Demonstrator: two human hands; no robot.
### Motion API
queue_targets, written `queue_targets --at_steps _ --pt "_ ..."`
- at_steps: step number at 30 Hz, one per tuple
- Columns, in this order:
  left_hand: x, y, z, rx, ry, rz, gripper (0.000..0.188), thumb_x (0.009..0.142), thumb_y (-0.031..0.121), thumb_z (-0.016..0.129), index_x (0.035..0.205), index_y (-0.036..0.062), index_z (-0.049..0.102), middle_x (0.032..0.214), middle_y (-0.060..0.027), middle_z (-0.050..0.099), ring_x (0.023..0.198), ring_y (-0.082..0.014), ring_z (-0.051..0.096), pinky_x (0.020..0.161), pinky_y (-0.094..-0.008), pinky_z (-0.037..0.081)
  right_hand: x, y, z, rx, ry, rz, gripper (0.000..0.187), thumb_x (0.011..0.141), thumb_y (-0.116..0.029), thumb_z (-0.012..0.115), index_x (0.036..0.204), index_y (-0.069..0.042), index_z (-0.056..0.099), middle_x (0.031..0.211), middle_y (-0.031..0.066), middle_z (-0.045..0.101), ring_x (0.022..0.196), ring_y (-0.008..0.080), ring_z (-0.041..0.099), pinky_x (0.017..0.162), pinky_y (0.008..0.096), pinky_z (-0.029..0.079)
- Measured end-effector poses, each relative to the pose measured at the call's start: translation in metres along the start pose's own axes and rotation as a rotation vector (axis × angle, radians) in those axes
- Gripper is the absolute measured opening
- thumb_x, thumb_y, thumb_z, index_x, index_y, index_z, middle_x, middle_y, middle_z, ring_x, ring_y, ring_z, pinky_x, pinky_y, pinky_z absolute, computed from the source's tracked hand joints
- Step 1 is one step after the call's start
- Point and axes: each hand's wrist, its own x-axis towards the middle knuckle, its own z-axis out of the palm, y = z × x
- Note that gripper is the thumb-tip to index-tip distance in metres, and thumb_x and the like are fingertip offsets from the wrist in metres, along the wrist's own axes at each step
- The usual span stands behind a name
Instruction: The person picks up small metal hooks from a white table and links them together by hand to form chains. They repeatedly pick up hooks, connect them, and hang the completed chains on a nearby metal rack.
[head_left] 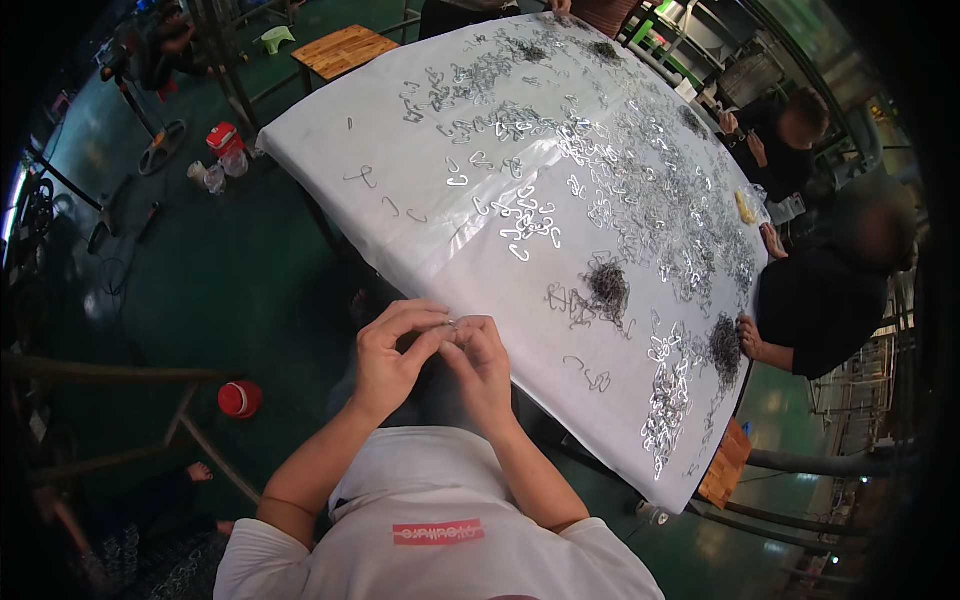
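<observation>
At the table's near edge my left hand (392, 345) and my right hand (480, 358) meet, fingers pinched together. Between their fingertips is a small shiny metal piece (451, 323), mostly covered, so its exact shape is hidden. Just beyond lies a loose cluster of bright, hook-shaped metal pieces (530, 222). To the right of it rests a dark heap of thin bent wire pieces (608, 288). A few single hooks (390, 207) are scattered toward the left side of the white-covered table (460, 275).
Many more hooks (660, 215) spread over the table's far and right parts. Two people in black (835, 290) sit along the right side, one with a hand by another dark wire heap (725, 345). A wooden stool (345, 50) stands beyond the left corner; a red container (239, 400) is on the floor.
</observation>
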Motion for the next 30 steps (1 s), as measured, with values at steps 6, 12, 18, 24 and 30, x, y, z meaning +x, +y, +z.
queue_targets --at_steps 6,12,18,24,30 --pt "-0.007 -0.003 -0.007 -0.015 0.016 -0.005 0.014 0.08 -0.005 0.069 0.092 0.001 0.072 0.098 -0.009 0.067 0.09 -0.0167 0.065 0.077 -0.0271 0.052 0.0 0.01 -0.013 -0.097 -0.111 0.034 0.017 0.086 -0.009 0.068 0.101 -0.004 0.062 0.104 0.009 0.055 0.095 0.0204 0.055 0.078 0.0299 0.046" --pt "-0.007 -0.008 -0.014 -0.016 0.004 -0.015 0.016 0.079 -0.006 0.07 0.092 0.0021 0.072 0.099 -0.0086 0.067 0.091 -0.0165 0.064 0.079 -0.027 0.051 0.037 0.06 -0.07 -0.839 0.208 -0.002 0.045 0.087 -0.017 0.066 0.126 0.0 0.051 0.132 0.0249 0.045 0.124 0.0416 0.043 0.102 0.0451 0.039" --pt "-0.007 -0.011 -0.013 0.016 0.022 -0.009 0.017 0.077 -0.006 0.07 0.092 0.0025 0.072 0.097 -0.0084 0.068 0.091 -0.0181 0.064 0.08 -0.0279 0.05 0.048 0.1 -0.064 -0.97 0.067 0.061 0.061 0.088 -0.027 0.065 0.135 0.005 0.043 0.143 0.0298 0.035 0.133 0.0462 0.032 0.11 0.0529 0.028" --pt "-0.005 -0.013 -0.013 0.047 0.008 0.001 0.016 0.078 -0.006 0.069 0.092 0.0019 0.071 0.099 -0.0092 0.067 0.091 -0.0182 0.063 0.08 -0.0273 0.05 0.05 0.088 -0.076 -1.059 0.019 -0.009 0.032 0.089 -0.02 0.062 0.118 -0.005 0.061 0.127 0.0142 0.056 0.12 0.0328 0.05 0.106 0.0485 0.034" --pt "-0.009 -0.019 -0.013 0.071 0.029 -0.009 0.016 0.077 -0.004 0.071 0.09 0.0038 0.073 0.095 -0.0075 0.069 0.09 -0.0188 0.064 0.079 -0.0286 0.05 0.08 0.068 -0.137 -0.832 0.214 0.183 0.014 0.088 -0.017 0.064 0.096 -0.007 0.071 0.095 0.0124 0.065 0.082 0.0281 0.064 0.073 0.0393 0.049"
